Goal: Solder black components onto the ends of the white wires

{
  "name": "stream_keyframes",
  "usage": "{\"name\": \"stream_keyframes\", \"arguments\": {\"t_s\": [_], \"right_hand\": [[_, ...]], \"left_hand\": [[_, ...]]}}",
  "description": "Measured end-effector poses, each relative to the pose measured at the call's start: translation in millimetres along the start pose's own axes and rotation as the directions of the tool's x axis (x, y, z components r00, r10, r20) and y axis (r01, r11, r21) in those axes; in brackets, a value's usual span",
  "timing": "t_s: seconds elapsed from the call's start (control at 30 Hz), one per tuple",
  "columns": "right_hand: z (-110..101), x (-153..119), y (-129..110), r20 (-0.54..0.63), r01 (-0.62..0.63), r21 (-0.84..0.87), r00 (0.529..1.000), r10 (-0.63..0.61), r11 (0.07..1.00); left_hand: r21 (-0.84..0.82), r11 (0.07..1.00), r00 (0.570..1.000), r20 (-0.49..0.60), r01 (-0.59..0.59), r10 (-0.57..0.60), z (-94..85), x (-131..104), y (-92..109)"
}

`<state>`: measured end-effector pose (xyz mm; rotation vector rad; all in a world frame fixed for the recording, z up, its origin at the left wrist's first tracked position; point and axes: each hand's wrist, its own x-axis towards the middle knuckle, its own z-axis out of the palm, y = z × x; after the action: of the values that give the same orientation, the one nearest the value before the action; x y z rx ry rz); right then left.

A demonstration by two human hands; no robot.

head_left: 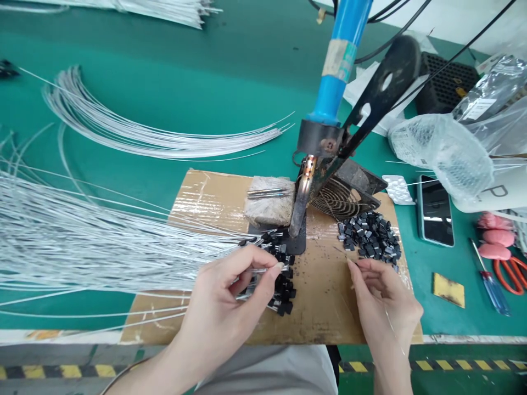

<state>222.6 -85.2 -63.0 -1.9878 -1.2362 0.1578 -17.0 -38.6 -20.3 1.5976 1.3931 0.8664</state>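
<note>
My left hand (230,296) pinches a white wire (259,269) between thumb and forefinger, its end pointing right. Under and behind that hand, a thick bundle of white wires (102,236) reaches in from the left, with black connectors (285,293) on several ends. To the right, my right hand (382,302) has thumb and forefinger pressed together; whatever sits between them is too small to make out. Just beyond it lies a pile of small black plastic pieces (370,236). A blue-handled soldering iron (302,203) hangs in a black bracket, tip pointing down between the hands.
Cardboard (321,296) covers the green table (164,66) under the work. A grimy block (269,203) and a small fan (346,192) stand behind. A second wire bundle (164,137) lies further back. Rightward are a phone (435,211), screwdriver (492,285), yellow sponge (448,289) and plastic bags (442,142).
</note>
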Motion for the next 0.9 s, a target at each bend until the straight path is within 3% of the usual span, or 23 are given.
{"name": "stream_keyframes", "arguments": {"t_s": [0.1,0.27,0.5,0.9], "right_hand": [[2.0,-3.1,-14.5,0.035,-0.188,0.286,0.982,0.186,0.94],[9.0,-4.1,-51.9,0.252,-0.272,0.626,0.957,0.141,0.73],[25.1,-6.4,-82.6,0.438,-0.408,0.731,0.895,0.082,0.546],[33.0,-16.4,-76.8,0.448,-0.405,0.731,0.892,0.061,0.549]], "left_hand": [[0.011,1.0,1.0,-0.007,-0.011,0.011,0.0,1.4,0.6],[-0.018,0.999,0.999,0.016,0.041,-0.041,-0.5,2.1,1.2],[-0.067,0.997,0.998,0.051,0.041,-0.037,-0.7,4.8,6.9],[-0.163,0.985,0.995,0.085,0.058,-0.045,-2.1,13.6,14.0]]}}
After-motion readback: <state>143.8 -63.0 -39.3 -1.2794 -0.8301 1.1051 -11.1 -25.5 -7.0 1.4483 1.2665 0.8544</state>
